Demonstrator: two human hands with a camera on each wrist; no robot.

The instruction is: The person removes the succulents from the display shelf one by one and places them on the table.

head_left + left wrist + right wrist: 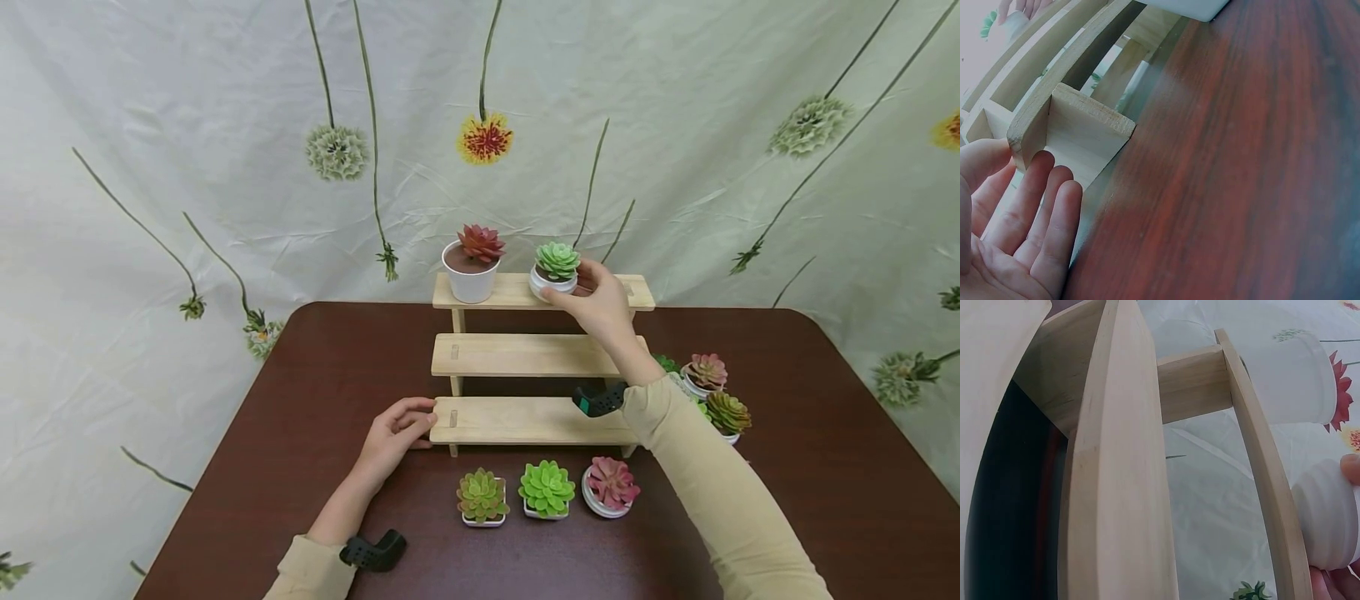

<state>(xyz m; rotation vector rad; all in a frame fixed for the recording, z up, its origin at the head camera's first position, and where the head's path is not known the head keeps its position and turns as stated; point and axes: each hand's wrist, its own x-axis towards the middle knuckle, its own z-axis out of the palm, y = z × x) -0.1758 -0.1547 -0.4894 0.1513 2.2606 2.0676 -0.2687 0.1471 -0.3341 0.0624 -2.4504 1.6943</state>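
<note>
A three-tier wooden plant stand [517, 356] stands on the dark red-brown table. My left hand [392, 435] pinches the left end of its lowest shelf [1030, 128], thumb on one side and fingertips on the other. My right hand [602, 310] holds a small white ribbed pot [552, 287] with a light green succulent [558, 260], right at the top shelf. The right wrist view shows this white pot [1324, 515] beside the top board, fingers around it. To its left on the same shelf stands a larger white pot [471, 285] with a red succulent [482, 242].
In front of the stand sit potted succulents: one olive-green [482, 495], one bright green [547, 488] and one pink [612, 482]. Several more, including a pink one [707, 372] and a brownish-green one [727, 413], cluster at the right, partly behind my sleeve. A flower-print cloth [225, 125] hangs behind the table.
</note>
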